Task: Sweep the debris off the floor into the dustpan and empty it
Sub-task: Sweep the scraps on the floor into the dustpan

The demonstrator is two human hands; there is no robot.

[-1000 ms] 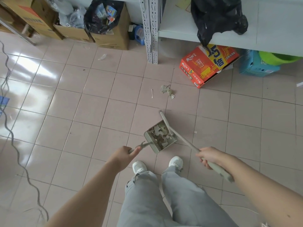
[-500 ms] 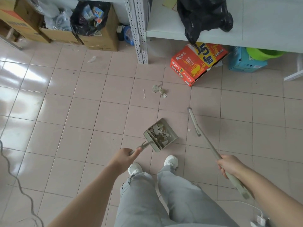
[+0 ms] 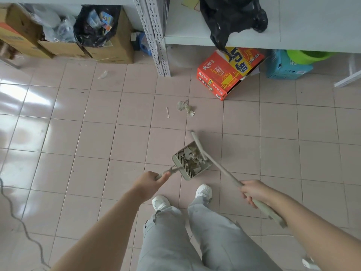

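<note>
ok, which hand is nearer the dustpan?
Left. The left hand grips the dustpan by its handle, lower left of the pan; the right hand holds the broom, farther off, lower right.

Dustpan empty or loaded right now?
Loaded: pale torn debris covers most of the inside of the dustpan.

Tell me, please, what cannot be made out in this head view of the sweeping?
Dustpan floor: head view, buried under paper debris.
Dustpan handle's end: head view, wrapped inside the left hand.
Green tub: head view, mostly hidden under the shelf.
Grey cable: head view, cut off by left and bottom edges.
Scrap near the boxes: head view, too small to identify.
</note>
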